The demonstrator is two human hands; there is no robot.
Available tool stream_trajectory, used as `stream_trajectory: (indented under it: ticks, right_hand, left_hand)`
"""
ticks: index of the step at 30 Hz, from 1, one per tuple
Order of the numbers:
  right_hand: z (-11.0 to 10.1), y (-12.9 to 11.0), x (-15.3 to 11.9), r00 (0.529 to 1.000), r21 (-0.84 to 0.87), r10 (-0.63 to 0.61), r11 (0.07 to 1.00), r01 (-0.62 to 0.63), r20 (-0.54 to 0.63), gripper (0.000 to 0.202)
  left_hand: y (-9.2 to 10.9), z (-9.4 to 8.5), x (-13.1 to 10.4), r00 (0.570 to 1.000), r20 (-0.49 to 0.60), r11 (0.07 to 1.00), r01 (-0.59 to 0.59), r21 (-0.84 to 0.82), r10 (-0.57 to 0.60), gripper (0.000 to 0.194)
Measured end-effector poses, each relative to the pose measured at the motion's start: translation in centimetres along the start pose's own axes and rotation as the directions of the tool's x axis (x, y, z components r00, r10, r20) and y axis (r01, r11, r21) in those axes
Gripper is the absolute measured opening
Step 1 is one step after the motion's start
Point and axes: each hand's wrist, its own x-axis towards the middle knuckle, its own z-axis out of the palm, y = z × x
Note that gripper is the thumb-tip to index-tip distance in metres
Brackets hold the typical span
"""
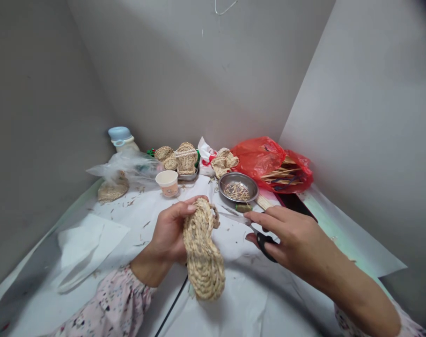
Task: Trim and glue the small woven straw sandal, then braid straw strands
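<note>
A: What stands nearest the viewer?

B: The left hand (pixel 172 229), thumb and fingers pinching the upper end of a braided straw piece (pixel 204 252). The piece is held in the middle, above the white covering (pixel 234 290), its rounded lower end hanging free of the fingers.

A: And opposite?

B: The right hand (pixel 286 229), closed about the black handles of the scissors (pixel 265 243), forefinger extended along the pivot. The blades point left, their tips beside the loop at the piece's edge; whether they touch it cannot be told.

A: What room surrounds the hands?

B: Covering is exposed below the piece and between the two wrists. To the left lies a folded white sheet (pixel 90 238), well apart from the left hand.

A: And beyond?

B: A spool (pixel 243 207) lies just past the blades, close to the near rim of a steel bowl (pixel 238 174) holding clippings. A paper cup (pixel 168 186) stands left of the bowl, with covering between them. Farther back, a red bag (pixel 258 157) and a tray (pixel 188 178) bearing braided pieces line the grey wall (pixel 199 70), bounding the workspace.
</note>
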Motion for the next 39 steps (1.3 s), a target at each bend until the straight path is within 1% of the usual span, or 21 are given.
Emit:
stream_trajectory:
  ticks: [9, 16, 20, 23, 25, 26, 28, 29, 31, 33, 35, 39]
  right_hand:
    - [0.1, 0.1, 0.3, 0.999, -0.012, -0.042, 0.999, 0.042, 0.011, 0.023]
    - [0.3, 0.3, 0.2, 0.999, -0.017, -0.053, 0.998, 0.053, -0.005, 0.020]
    - [0.6, 0.5, 0.1, 1.000, 0.017, -0.021, 1.000, 0.021, 0.018, 0.021]
    - [0.9, 1.0, 0.1, 0.997, 0.027, 0.075, 0.997, -0.075, 0.000, 0.023]
    - [1.2, 1.5, 0.3, 0.978, -0.034, 0.203, 0.978, -0.204, -0.039, 0.024]
    - [1.3, 1.9, 0.4, 0.959, -0.096, 0.278, 0.955, -0.281, -0.047, 0.026]
    - [1.7, 2.7, 0.6, 0.908, -0.261, 0.418, 0.874, -0.409, -0.020, 0.031]
    - [2.0, 3.2, 0.7, 0.880, -0.342, 0.475, 0.829, -0.443, 0.012, 0.033]
    - [2.5, 4.0, 0.8, 0.833, -0.432, 0.547, 0.773, -0.464, 0.083, 0.035]
    - [2.9, 4.5, 0.8, 0.801, -0.457, 0.584, 0.753, -0.473, 0.132, 0.033]
    - [3.2, 4.6, 0.8, 0.784, -0.457, 0.596, 0.753, -0.473, 0.171, 0.032]
    - [3.6, 4.5, 1.3, 0.769, -0.434, 0.599, 0.768, -0.471, 0.225, 0.032]
  left_hand:
    - [-0.3, -0.4, 0.1, 0.999, 0.038, 1.000, 0.023, 0.019, -0.024, 0.025]
    - [-0.4, -0.3, 0.1, 0.998, 0.053, 1.000, 0.024, 0.015, -0.025, 0.023]
    - [-0.5, -0.1, 0.2, 1.000, 0.018, 1.000, 0.014, 0.021, -0.014, 0.024]
    - [-0.5, 0.0, 0.3, 1.000, 0.004, 1.000, 0.016, 0.017, -0.016, 0.022]
    - [-0.4, 0.1, 0.3, 1.000, -0.006, 1.000, 0.017, 0.012, -0.017, 0.021]
    - [-0.4, 0.2, 0.3, 1.000, -0.011, 1.000, 0.020, 0.010, -0.020, 0.021]
    - [-0.4, 0.3, 0.2, 1.000, -0.018, 1.000, 0.025, 0.012, -0.024, 0.021]
    - [-0.4, 0.3, 0.2, 0.999, -0.020, 1.000, 0.025, 0.018, -0.024, 0.022]
    - [-0.4, 0.4, 0.2, 1.000, -0.025, 0.999, 0.018, 0.031, -0.017, 0.021]
    - [-0.5, 0.4, 0.2, 1.000, -0.030, 0.999, 0.008, 0.036, -0.007, 0.021]
    - [-0.6, 0.3, 0.2, 0.999, -0.035, 0.999, 0.003, 0.032, -0.002, 0.021]
    - [-0.7, 0.2, 0.2, 0.998, -0.056, 1.000, 0.002, 0.023, -0.001, 0.023]
